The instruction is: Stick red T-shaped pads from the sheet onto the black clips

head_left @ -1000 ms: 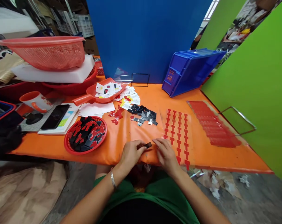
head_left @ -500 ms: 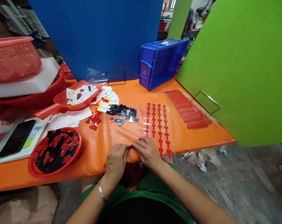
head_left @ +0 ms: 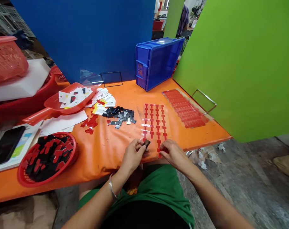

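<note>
A dark flat piece [head_left: 146, 144] is pinched between the thumb and fingers of my left hand [head_left: 134, 153], just above the table's front edge. My right hand [head_left: 173, 153] is closed at the lower end of a clear sheet with rows of red T-shaped stickers [head_left: 158, 122]. Its thumb and fingertips meet at a red sticker there; whether that sticker is lifted off the sheet is too small to tell. Left of the sheet lies a loose pile of black and grey pieces [head_left: 122, 115], with red scraps [head_left: 89, 123] beside it.
A red basket [head_left: 75, 152] of black and red pieces stands at the left, near a phone [head_left: 9, 144]. Behind are a red scoop [head_left: 51, 102] with cards and a blue crate [head_left: 142, 66]. Another red sheet [head_left: 184, 108] lies at the right, by the green panel [head_left: 249, 70].
My hands have moved apart and up from the table's front edge. The dark piece now shows in my left hand, and my right hand has reached the sticker sheet. The view has shifted slightly right.
</note>
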`<state>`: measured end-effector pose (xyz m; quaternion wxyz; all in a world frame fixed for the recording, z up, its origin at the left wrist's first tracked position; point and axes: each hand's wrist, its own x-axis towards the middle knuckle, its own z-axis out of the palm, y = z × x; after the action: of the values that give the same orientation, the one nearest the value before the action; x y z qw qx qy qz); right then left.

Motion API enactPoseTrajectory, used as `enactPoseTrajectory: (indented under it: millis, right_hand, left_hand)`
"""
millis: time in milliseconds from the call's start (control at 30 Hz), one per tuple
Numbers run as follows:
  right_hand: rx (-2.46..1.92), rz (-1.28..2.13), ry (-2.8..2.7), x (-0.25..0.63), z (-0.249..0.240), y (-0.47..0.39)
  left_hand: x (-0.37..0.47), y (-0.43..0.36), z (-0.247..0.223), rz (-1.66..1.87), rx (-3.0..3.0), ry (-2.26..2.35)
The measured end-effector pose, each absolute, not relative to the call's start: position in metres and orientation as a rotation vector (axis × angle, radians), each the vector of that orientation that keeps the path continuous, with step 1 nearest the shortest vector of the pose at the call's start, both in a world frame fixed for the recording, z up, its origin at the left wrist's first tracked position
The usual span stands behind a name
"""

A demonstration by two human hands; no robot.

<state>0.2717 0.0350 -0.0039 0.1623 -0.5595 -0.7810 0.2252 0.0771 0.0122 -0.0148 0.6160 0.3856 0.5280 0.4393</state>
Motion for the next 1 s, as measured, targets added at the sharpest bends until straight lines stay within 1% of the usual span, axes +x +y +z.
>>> enactPoseTrajectory:
  millis: [133, 267, 500, 633, 800, 900, 1000]
  right_hand:
    - [-1.644, 0.644, -2.265, 0.264, -0.005, 0.038]
    - [-1.642, 0.685, -2.335, 0.264, -0.003, 0.042]
    - [-1.704, 0.419, -2.319, 0.257, -0.008, 0.021]
    - [-1.710, 0.424, -2.307, 0.255, -0.006, 0.019]
    - [-1.634, 0.659, -2.160, 0.261, -0.003, 0.027]
    - [-1.515, 0.978, -1.969, 0.272, 0.002, 0.030]
    - [-1.433, 1.320, -1.647, 0.283, 0.007, 0.032]
  left_hand:
    - [0.099, 0.018, -0.022, 1.008, 0.787, 1.152]
    - [0.101, 0.024, -0.022, 1.005, 0.696, 1.149]
    - [0.098, 0.027, -0.020, 0.979, 0.602, 1.163]
    - [0.099, 0.029, -0.016, 0.946, 0.598, 1.202]
    - [0.099, 0.028, -0.015, 0.947, 0.605, 1.211]
    - [0.099, 0.028, -0.017, 0.954, 0.614, 1.225]
    - [0.100, 0.028, -0.017, 0.952, 0.616, 1.240]
